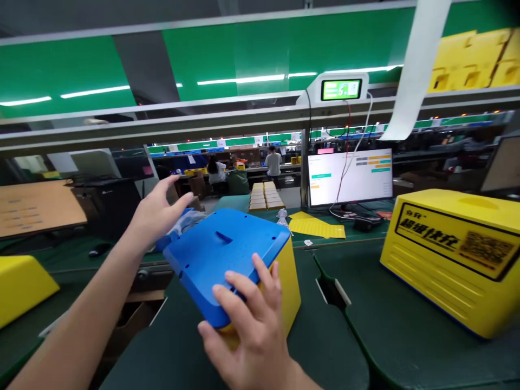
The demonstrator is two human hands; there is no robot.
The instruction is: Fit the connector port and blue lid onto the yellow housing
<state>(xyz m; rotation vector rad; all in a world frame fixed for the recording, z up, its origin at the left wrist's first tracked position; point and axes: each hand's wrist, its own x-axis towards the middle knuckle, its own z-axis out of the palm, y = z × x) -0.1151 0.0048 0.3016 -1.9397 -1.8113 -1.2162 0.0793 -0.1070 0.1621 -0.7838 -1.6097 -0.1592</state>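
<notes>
Where the hands are: the left hand (159,212) is raised and wide open, fingers spread, gripping nothing, just beside the upper corner of a yellow housing with a blue base plate (221,254). The right hand (247,325) is curled around that housing's lower edge, its fingers (239,292) pressed on the blue plate, and has hold of it.

Housing: tilted, blue plate facing up toward the head camera, with a short slot and small holes; one yellow side shows. It sits over a dark green bench mat (325,346).

Beside it: a crumpled clear plastic bag (189,222) lies behind the left hand, and yellow sheets (317,227) lie farther off.

Right of the bench: a second yellow housing (455,260) carries a black-printed label and stands apart from the hands.

Farther on: a monitor (349,177) shows a chart, a stack of cartons (264,196) waits in the aisle, and two co-workers (273,163) are at a distant bench.
</notes>
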